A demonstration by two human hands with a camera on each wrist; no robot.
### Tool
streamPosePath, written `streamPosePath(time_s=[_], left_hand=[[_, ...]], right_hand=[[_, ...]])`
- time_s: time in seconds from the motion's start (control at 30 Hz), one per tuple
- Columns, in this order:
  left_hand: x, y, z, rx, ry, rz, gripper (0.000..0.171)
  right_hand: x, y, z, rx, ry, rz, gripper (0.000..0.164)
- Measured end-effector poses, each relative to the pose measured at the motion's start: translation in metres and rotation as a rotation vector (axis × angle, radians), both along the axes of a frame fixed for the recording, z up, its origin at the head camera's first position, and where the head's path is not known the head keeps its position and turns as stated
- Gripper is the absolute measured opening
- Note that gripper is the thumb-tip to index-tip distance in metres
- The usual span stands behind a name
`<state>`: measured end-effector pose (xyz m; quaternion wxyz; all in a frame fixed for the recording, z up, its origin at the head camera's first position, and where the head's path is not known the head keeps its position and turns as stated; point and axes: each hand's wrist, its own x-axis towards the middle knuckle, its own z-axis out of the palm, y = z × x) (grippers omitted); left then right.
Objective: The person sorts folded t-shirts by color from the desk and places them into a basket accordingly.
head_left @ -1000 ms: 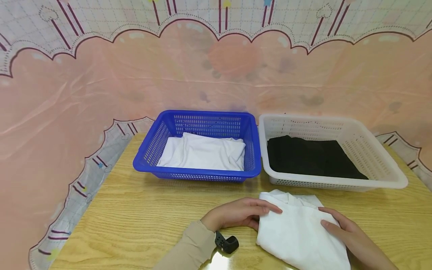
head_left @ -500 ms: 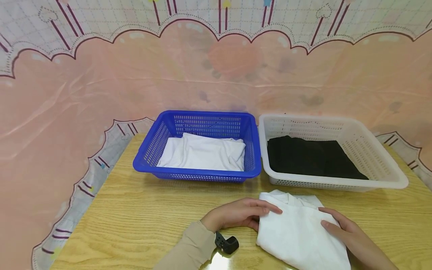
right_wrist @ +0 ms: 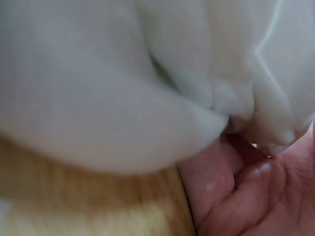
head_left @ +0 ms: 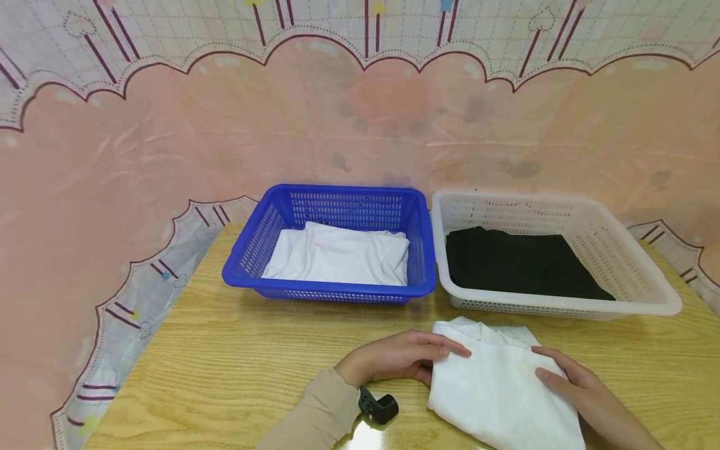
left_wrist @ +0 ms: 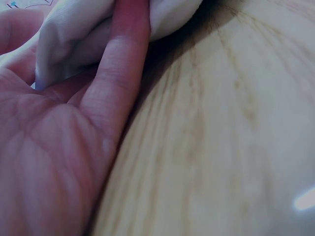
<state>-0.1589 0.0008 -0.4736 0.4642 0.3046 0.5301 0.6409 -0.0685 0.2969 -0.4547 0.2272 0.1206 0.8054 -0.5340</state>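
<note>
A folded white shirt (head_left: 500,394) lies at the front right of the table, its collar-like edge toward the baskets. My left hand (head_left: 394,356) grips its left side, with fingers on top and others tucked beneath. In the left wrist view, the shirt (left_wrist: 64,39) sits between the fingers, and the lowest finger lies along the table. The right side is held by my right hand (head_left: 585,387), thumb and a finger on the upper face. Some of its fingers pass under the cloth (right_wrist: 98,98) in the right wrist view, where their tips are hidden.
A blue basket (head_left: 337,292) holding folded white cloth (head_left: 343,253) stands behind the left hand. Beside it, a white basket (head_left: 635,262) holds folded black cloth (head_left: 517,259). A black strap-like piece (head_left: 379,406) sits by the left wrist. A patterned curtain (head_left: 281,125) hangs behind the table (head_left: 253,356).
</note>
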Motion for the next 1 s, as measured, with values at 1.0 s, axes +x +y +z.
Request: streamPosePath(time_s=[1.0], left_hand=[[0.002,0.000,-0.005,-0.009,0.043,0.009,0.032]], right_hand=[[0.002,-0.002,-0.009,-0.002,0.070,-0.014,0.062]])
